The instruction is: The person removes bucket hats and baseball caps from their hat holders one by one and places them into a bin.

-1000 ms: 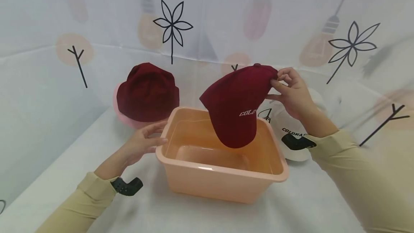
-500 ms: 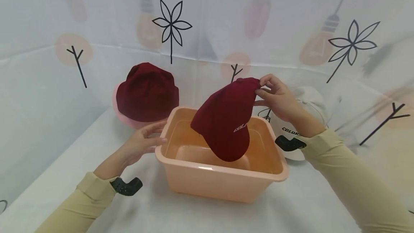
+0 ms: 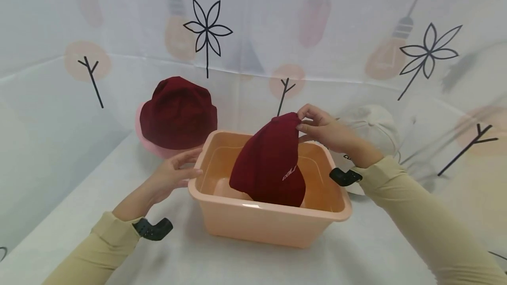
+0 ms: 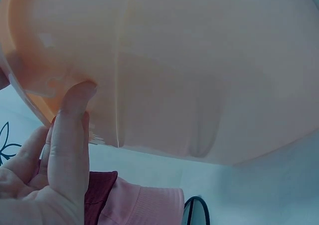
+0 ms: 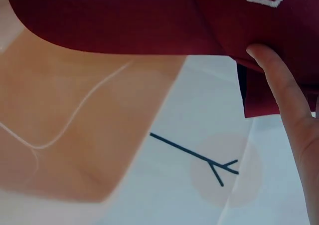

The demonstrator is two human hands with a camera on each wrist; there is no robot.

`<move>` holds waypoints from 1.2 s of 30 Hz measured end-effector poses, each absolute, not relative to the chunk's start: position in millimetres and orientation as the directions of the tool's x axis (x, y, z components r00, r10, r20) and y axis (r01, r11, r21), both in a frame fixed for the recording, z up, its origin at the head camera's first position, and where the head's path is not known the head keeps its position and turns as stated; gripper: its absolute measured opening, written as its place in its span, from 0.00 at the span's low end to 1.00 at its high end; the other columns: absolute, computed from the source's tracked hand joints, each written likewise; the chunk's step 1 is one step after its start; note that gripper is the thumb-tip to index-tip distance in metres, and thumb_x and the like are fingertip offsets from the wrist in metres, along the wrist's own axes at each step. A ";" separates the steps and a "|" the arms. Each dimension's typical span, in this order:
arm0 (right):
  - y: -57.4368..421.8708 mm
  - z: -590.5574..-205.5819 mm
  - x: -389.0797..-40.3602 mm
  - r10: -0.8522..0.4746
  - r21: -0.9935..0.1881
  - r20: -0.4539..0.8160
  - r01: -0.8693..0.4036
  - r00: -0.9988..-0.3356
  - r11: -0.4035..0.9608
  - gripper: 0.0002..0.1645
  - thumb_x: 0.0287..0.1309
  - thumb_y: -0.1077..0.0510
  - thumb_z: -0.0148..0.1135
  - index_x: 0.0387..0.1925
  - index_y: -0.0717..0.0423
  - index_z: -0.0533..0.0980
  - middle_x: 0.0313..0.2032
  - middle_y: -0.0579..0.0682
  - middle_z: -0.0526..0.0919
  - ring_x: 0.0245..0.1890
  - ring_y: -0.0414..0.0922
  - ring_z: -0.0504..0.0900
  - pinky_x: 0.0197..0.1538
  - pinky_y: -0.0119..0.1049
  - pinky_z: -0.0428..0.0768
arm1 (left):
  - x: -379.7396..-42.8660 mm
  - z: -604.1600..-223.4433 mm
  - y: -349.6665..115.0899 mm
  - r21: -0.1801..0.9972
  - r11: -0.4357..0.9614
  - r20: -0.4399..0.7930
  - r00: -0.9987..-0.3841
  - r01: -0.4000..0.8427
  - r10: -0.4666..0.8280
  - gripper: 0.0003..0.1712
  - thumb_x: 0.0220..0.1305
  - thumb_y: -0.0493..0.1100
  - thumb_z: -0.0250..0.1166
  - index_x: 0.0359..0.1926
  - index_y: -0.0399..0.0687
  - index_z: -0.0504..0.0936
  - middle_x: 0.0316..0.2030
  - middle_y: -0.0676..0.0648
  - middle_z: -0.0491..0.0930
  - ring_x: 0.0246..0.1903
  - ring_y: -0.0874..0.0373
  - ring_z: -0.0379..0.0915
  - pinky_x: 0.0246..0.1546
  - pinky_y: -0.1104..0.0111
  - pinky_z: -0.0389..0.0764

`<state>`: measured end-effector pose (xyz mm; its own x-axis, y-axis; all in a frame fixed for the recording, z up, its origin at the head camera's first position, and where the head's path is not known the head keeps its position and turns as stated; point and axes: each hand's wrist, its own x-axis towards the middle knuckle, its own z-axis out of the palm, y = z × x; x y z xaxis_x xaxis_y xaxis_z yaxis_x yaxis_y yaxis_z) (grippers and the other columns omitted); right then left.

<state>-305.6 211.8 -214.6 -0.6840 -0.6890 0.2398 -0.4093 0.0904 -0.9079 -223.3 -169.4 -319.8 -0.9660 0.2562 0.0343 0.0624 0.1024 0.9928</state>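
A dark red baseball cap (image 3: pixel 265 162) with white lettering hangs brim-down, its lower part inside the peach plastic basin (image 3: pixel 253 225). My right hand (image 3: pixel 326 131) pinches the cap's upper back edge between thumb and fingers. In the right wrist view, one finger (image 5: pixel 281 80) lies against the red cloth of the cap. My left hand (image 3: pixel 166 181) rests at the basin's left rim, fingers fairly straight along the side and thumb tip at the rim. The left wrist view shows that hand (image 4: pixel 60 155) up close against the basin's wall (image 4: pixel 164 85).
Behind left of the basin, a dark red hat (image 3: pixel 178 113) sits stacked on a pink hat (image 3: pixel 148 144). A white cap (image 3: pixel 370 122) stands at the back right, partly hidden by my right arm. A patterned cloth (image 3: pixel 245 34) forms the backdrop behind the white surface.
My right hand has moved left and down, lowering the red cap from above the basin to inside it. My left hand stays at the rim, and the basin has hardly shifted.
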 end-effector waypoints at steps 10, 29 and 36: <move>197.2 -225.0 -311.7 -0.744 -0.923 0.108 -0.345 -0.660 0.172 0.06 0.66 0.70 0.45 0.39 0.57 0.62 0.44 0.58 0.72 0.45 0.53 0.77 0.46 0.51 0.78 | -222.7 -320.7 -170.5 0.994 0.095 0.031 -0.966 0.057 0.255 0.38 0.58 0.39 0.65 0.68 0.49 0.62 0.60 0.38 0.65 0.57 0.43 0.65 0.48 0.48 0.74; 173.4 -244.7 -326.0 -0.816 -0.909 -0.140 -0.254 -0.561 0.330 0.05 0.65 0.70 0.46 0.40 0.60 0.63 0.43 0.61 0.70 0.47 0.56 0.73 0.48 0.58 0.74 | -223.3 -320.0 -172.0 0.994 0.093 0.029 -0.967 0.055 0.254 0.38 0.57 0.41 0.66 0.68 0.50 0.62 0.61 0.38 0.65 0.57 0.42 0.64 0.48 0.47 0.73; 159.5 -257.1 -327.1 -0.800 -0.855 -0.223 -0.281 -0.557 0.435 0.05 0.66 0.68 0.46 0.40 0.58 0.62 0.42 0.58 0.69 0.45 0.54 0.75 0.47 0.57 0.76 | -223.0 -319.3 -171.8 0.995 0.092 0.025 -0.968 0.049 0.250 0.38 0.57 0.40 0.66 0.67 0.49 0.62 0.60 0.39 0.65 0.57 0.42 0.65 0.48 0.48 0.74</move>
<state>-327.1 159.5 -257.1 -0.5574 -0.7996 -0.2235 -0.2814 0.4352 -0.8553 -223.0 -171.8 -319.3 -0.9680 0.2498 0.0250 0.0493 0.0916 0.9946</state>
